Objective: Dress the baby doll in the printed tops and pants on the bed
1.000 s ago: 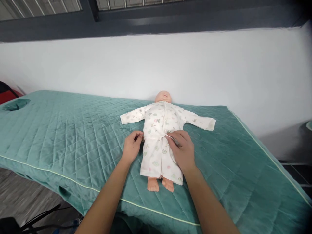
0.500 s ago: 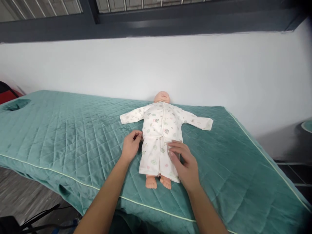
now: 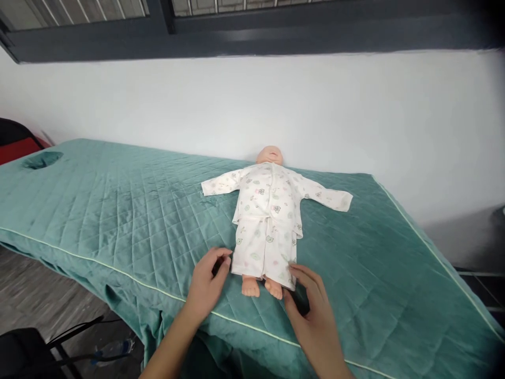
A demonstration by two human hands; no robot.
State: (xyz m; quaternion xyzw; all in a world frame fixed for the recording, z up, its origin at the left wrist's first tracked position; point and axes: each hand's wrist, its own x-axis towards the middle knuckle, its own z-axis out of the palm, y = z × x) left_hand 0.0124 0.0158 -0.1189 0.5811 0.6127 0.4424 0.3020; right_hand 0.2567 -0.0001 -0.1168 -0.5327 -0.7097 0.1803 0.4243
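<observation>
Head view: I have the doll (image 3: 270, 154) on its back on the bed (image 3: 138, 205), wearing a patterned top (image 3: 268, 192) and trousers (image 3: 252, 250). Left hand (image 3: 205, 284): fingers curled beside one trouser leg; I cannot tell whether they pinch cloth. Right hand (image 3: 317, 318): fingers parted at the opposite hem, no grip evident. Step, as judged: straightening the trousers. Next move calls for light, even tension.

light: soft, even — white wall (image 3: 236, 105) bright | shadow: lower right | right-hand corners: dark — blurred
</observation>
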